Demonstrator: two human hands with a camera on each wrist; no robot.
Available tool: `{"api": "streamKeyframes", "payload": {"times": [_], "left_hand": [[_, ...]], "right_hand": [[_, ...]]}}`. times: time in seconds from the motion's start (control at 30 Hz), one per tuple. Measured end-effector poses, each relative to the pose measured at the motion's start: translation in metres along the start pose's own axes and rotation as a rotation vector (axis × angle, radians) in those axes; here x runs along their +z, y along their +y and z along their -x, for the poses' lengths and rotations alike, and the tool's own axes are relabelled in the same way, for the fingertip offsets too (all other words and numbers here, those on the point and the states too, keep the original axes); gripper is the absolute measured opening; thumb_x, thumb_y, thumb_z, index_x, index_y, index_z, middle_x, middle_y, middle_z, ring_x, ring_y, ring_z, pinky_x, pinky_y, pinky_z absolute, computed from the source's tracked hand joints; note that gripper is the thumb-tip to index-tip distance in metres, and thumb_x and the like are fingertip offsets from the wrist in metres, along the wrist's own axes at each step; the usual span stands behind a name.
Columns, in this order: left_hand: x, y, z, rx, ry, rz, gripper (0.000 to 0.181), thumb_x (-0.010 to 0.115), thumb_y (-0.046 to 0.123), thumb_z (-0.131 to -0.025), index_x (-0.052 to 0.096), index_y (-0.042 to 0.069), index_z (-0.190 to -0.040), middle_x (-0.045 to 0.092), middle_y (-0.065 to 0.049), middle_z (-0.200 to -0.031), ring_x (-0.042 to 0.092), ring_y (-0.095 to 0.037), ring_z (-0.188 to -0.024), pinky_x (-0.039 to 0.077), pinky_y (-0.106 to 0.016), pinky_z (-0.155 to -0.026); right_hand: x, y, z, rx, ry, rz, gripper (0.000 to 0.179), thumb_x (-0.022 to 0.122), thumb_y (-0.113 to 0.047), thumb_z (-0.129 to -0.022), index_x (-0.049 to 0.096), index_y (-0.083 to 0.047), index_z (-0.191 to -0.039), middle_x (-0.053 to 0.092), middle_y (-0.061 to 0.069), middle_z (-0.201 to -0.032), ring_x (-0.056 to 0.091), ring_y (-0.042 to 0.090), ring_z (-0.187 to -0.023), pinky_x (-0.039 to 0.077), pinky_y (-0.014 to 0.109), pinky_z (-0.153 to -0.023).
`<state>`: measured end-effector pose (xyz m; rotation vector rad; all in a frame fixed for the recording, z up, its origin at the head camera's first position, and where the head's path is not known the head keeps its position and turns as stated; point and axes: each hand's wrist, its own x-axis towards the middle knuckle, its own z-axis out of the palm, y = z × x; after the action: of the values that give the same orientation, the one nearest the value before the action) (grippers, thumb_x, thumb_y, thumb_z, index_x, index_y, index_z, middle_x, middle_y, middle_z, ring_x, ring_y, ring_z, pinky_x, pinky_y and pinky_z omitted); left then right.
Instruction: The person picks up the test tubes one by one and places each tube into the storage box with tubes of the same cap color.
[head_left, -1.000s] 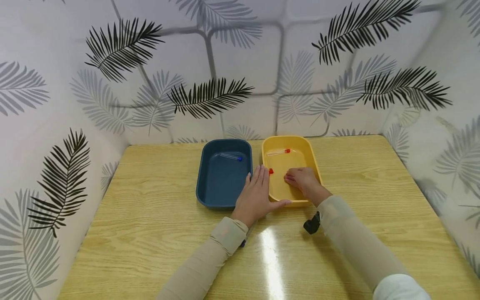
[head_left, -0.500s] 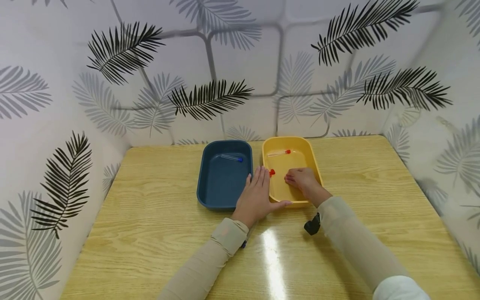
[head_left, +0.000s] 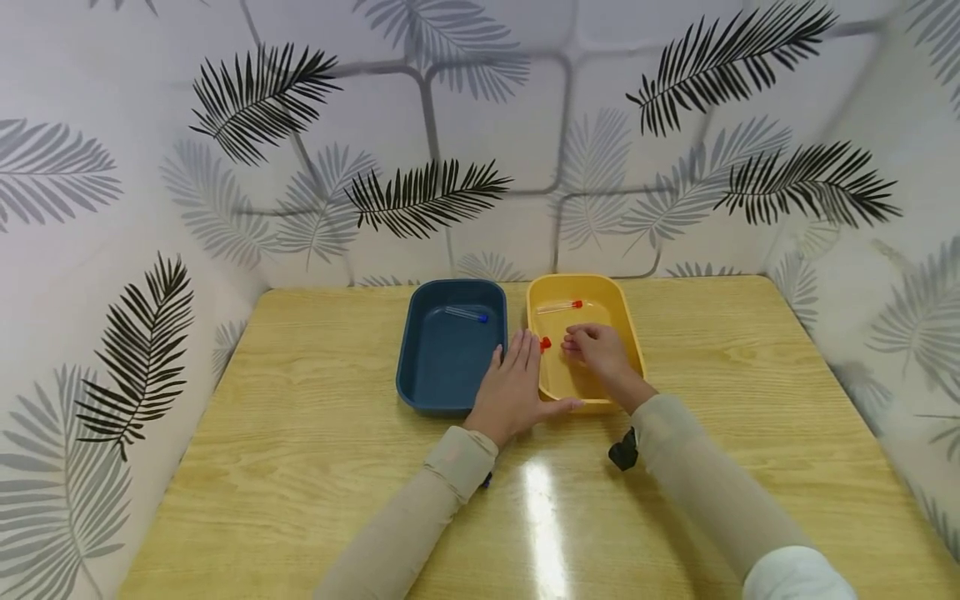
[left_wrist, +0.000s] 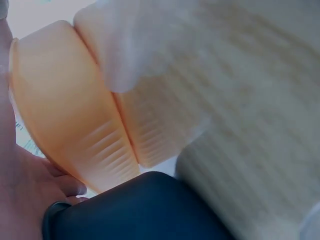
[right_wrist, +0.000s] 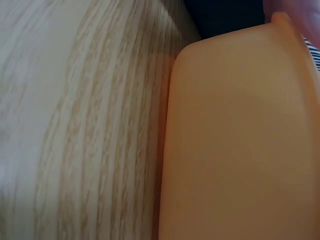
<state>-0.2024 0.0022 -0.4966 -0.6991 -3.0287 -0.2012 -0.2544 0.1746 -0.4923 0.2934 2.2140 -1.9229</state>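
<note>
My left hand [head_left: 512, 387] lies with straight fingers across the left rim of the yellow tray [head_left: 557, 402], its thumb along the near rim. My right hand [head_left: 600, 354] is inside that tray, fingers bent and pointing left; I cannot tell whether they pinch anything. Just left of its fingertips is a red cap [head_left: 545, 343], partly hidden by the left fingers. A clear test tube with a red cap [head_left: 577, 304] lies at the tray's far end. In the left wrist view, the yellow tray's outer wall [left_wrist: 75, 110] rises beside my left hand [left_wrist: 30, 195].
A dark blue tray [head_left: 401, 367] stands left of the yellow one, holding a blue-capped tube [head_left: 482, 317]. Another small dark blue object [head_left: 487, 480] sits by my left cuff. A black wrist device [head_left: 623, 451] hangs at my right sleeve. A leaf-patterned wall backs the wooden table [head_left: 300, 417].
My right hand has shifted slightly up and left inside the yellow tray, its fingers nearer the red cap. The left hand has stayed in place on the rim.
</note>
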Motion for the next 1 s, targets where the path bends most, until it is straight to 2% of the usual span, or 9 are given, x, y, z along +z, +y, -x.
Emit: {"api": "streamKeyframes", "payload": {"times": [0.1,0.17,0.27,0.33,0.5,0.63,0.73,0.87,1.0], "left_hand": [[-0.004,-0.001,-0.001,0.013,-0.007,0.023,0.114,0.011,0.088,-0.071,0.01,0.005,-0.149,0.009,-0.01,-0.155,-0.001,-0.022,-0.141,0.008,-0.047,-0.112],[-0.009,-0.002,0.0,0.032,-0.001,0.048,0.109,0.011,0.085,-0.074,0.007,0.006,-0.149,0.008,-0.01,-0.155,-0.003,-0.023,-0.141,0.007,-0.047,-0.112],[-0.025,-0.003,0.007,0.082,0.025,0.076,0.097,0.018,0.077,-0.084,0.01,0.005,-0.149,0.01,-0.01,-0.154,0.003,-0.025,-0.141,0.01,-0.043,-0.112],[-0.037,-0.006,0.017,0.105,0.05,0.116,0.086,0.028,0.066,-0.091,0.019,0.004,-0.148,0.018,-0.011,-0.153,0.013,-0.024,-0.14,0.018,-0.04,-0.111],[-0.057,-0.016,0.053,0.129,0.189,0.207,0.051,0.046,0.038,-0.097,0.046,0.006,-0.137,0.045,-0.007,-0.139,0.041,-0.017,-0.128,0.04,-0.032,-0.099],[-0.058,-0.026,0.084,0.141,0.32,0.247,0.029,0.051,0.026,-0.096,0.065,0.01,-0.116,0.066,-0.002,-0.109,0.063,-0.012,-0.097,0.051,-0.026,-0.079],[-0.053,-0.029,0.104,0.116,0.285,0.254,0.022,0.054,0.024,-0.094,0.068,0.011,-0.105,0.068,0.002,-0.095,0.063,-0.01,-0.082,0.052,-0.023,-0.07],[-0.039,-0.024,0.123,0.079,0.165,0.255,0.023,0.058,0.025,-0.093,0.066,0.009,-0.107,0.066,0.0,-0.099,0.062,-0.013,-0.088,0.052,-0.024,-0.071],[-0.02,-0.019,0.129,0.052,0.144,0.221,0.025,0.061,0.025,-0.09,0.064,0.008,-0.109,0.064,-0.003,-0.103,0.061,-0.017,-0.094,0.052,-0.026,-0.074]], "right_hand": [[0.001,0.001,0.0,-0.156,0.002,-0.028,0.032,0.043,-0.011,-0.099,0.053,0.01,-0.12,0.055,0.028,-0.114,0.058,0.039,-0.103,0.051,0.027,-0.081],[0.002,0.002,0.0,-0.263,0.025,0.014,0.029,0.044,-0.011,-0.099,0.056,0.009,-0.115,0.057,0.028,-0.11,0.059,0.041,-0.1,0.051,0.026,-0.079],[0.004,0.001,0.003,-0.412,0.088,0.164,0.025,0.047,-0.012,-0.098,0.061,0.004,-0.11,0.062,0.022,-0.105,0.062,0.036,-0.094,0.052,0.028,-0.079],[0.006,-0.003,0.008,-0.488,0.113,0.294,0.024,0.049,-0.014,-0.097,0.062,0.0,-0.111,0.064,0.016,-0.106,0.062,0.03,-0.095,0.052,0.033,-0.082],[0.014,-0.016,0.022,-0.594,0.046,0.572,0.041,0.052,-0.028,-0.096,0.052,-0.003,-0.128,0.055,0.012,-0.126,0.051,0.027,-0.115,0.041,0.043,-0.097],[0.026,-0.021,0.033,-0.606,-0.038,0.788,0.067,0.048,-0.049,-0.093,0.036,-0.005,-0.142,0.038,0.012,-0.143,0.034,0.028,-0.131,0.027,0.045,-0.107],[0.036,-0.019,0.04,-0.614,-0.106,0.933,0.084,0.042,-0.062,-0.089,0.021,-0.006,-0.148,0.023,0.01,-0.151,0.019,0.026,-0.139,0.02,0.043,-0.11],[0.051,-0.014,0.045,-0.647,-0.185,1.07,0.099,0.035,-0.074,-0.083,0.009,-0.004,-0.149,0.01,0.01,-0.154,0.003,0.022,-0.141,0.012,0.041,-0.112],[0.066,-0.008,0.043,-0.674,-0.185,1.163,0.108,0.03,-0.081,-0.078,0.009,-0.001,-0.148,0.009,0.013,-0.154,0.0,0.023,-0.141,0.011,0.042,-0.112]]}}
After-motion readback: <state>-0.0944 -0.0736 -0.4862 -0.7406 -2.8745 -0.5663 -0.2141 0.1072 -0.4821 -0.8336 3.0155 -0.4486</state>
